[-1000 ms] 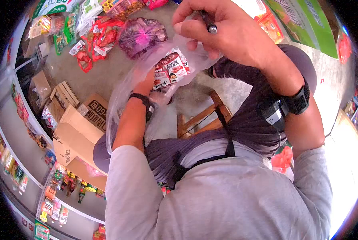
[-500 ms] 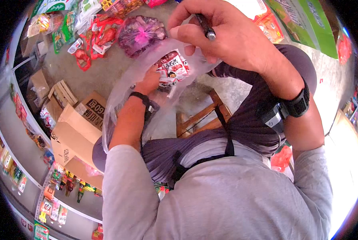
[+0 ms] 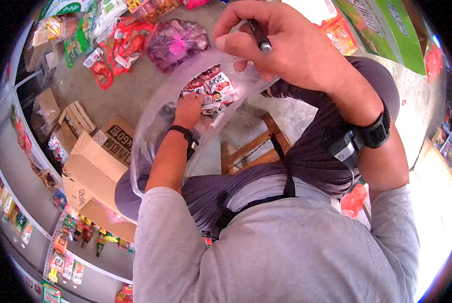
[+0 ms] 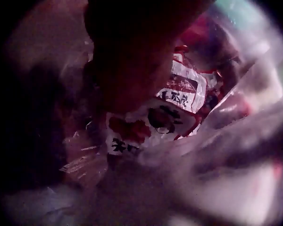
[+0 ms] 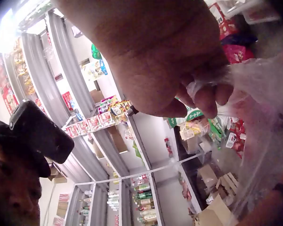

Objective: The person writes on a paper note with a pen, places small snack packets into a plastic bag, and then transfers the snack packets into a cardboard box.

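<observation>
Right grip holding the plastic bag; left grip, closure cannot be told. Packets at and beyond the left grip, inside the bag: presumably light, slippery, pliable; best pinched by an edge.

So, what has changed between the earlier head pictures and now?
Inside the clear plastic bag, the left hand has drawn slightly toward the person, and the red-and-white packets lie differently. The right hand and its pen have shifted slightly. I see nothing clearly released. The right hand still holds the bag; the purple bundle stays put.
</observation>
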The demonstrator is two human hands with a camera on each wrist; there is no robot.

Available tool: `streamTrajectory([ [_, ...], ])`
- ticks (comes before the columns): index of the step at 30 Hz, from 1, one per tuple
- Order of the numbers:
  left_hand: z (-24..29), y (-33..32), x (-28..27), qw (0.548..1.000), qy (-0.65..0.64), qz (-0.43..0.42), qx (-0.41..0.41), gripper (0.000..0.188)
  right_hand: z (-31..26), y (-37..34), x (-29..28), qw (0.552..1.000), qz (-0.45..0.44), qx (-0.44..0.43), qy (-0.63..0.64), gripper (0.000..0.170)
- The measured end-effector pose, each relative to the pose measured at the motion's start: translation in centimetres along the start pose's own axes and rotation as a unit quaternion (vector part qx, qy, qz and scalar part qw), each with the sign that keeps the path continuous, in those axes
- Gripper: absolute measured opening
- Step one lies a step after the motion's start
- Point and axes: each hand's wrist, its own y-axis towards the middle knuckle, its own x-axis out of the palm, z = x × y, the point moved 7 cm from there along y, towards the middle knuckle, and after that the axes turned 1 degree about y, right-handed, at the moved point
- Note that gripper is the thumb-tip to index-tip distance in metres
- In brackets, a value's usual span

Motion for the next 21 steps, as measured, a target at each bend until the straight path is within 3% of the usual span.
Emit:
streamTrajectory([
  [4, 0.9, 0.1, -1.6, 0.994, -0.012, 0.112, 0.007, 0.022, 0.8, 0.5, 0.3, 0.998, 0.021, 0.049, -0.029, 0.015],
  [7, 0.8, 0.8, -0.6, 1.000, -0.001, 0.005, 0.022, 0.020, 0.6, 0.8, 0.5, 0.995, 0.021, 0.093, -0.039, 0.016],
  [10, 1.1, 0.9, -0.5, 0.999, 0.031, 0.024, 0.034, 0.021, -0.6, 0.7, 0.4, 0.990, 0.020, 0.123, -0.069, 0.018],
  [13, 0.9, 0.5, -0.5, 0.995, 0.012, 0.038, 0.093, 0.021, 0.2, 0.8, 0.4, 0.994, 0.023, 0.085, -0.070, 0.021],
  [14, 0.5, 0.3, -0.2, 0.997, -0.002, 0.018, 0.082, 0.021, 0.5, 0.7, 0.3, 0.996, 0.027, 0.062, -0.065, 0.022],
  [16, -0.1, -0.1, 0.1, 0.998, -0.028, -0.022, 0.058, 0.021, -0.6, 0.7, 0.1, 0.992, 0.018, 0.095, -0.084, 0.022],
  [19, -0.4, -0.6, -0.8, 0.998, -0.058, -0.010, 0.030, 0.020, -0.9, 0.7, 0.0, 0.990, 0.017, 0.112, -0.081, 0.022],
  [21, -0.5, -0.6, -0.2, 0.998, -0.035, -0.024, 0.048, 0.021, -1.2, 0.4, 0.0, 0.994, 0.031, 0.071, -0.082, 0.022],
])
